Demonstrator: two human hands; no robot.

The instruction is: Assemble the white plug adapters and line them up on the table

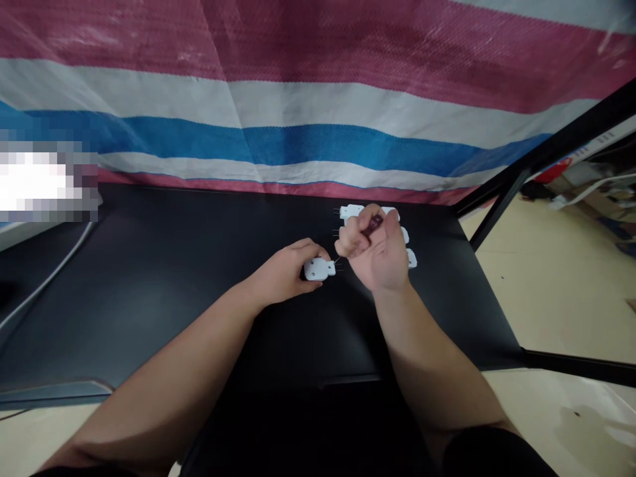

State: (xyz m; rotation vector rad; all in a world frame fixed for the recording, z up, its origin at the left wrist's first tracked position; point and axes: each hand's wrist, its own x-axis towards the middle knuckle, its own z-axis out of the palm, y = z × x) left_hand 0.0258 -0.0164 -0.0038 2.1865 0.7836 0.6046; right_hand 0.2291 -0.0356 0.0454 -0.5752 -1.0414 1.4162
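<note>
While the left hand (pixel 285 270) pins a white plug (pixel 318 268) to the bench (pixel 149 278), the right hand (pixel 375 248), fisted round a dark-handled screwdriver (pixel 372 225), seems to be driving its screw; next, keep the tip seated

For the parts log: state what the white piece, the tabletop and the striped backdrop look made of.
White piece in the left hand: probably moulded plastic, matt, thin metal pins. Tabletop: black, smooth with a soft sheen, material unclear. Striped backdrop: woven plastic tarpaulin, weave visible.

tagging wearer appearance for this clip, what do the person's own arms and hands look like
Both forearms are bare, with no sleeves in view. The left hand and right hand wear no gloves, and no rings, watch or markings can be made out. Each arm runs from the bottom edge.
</note>
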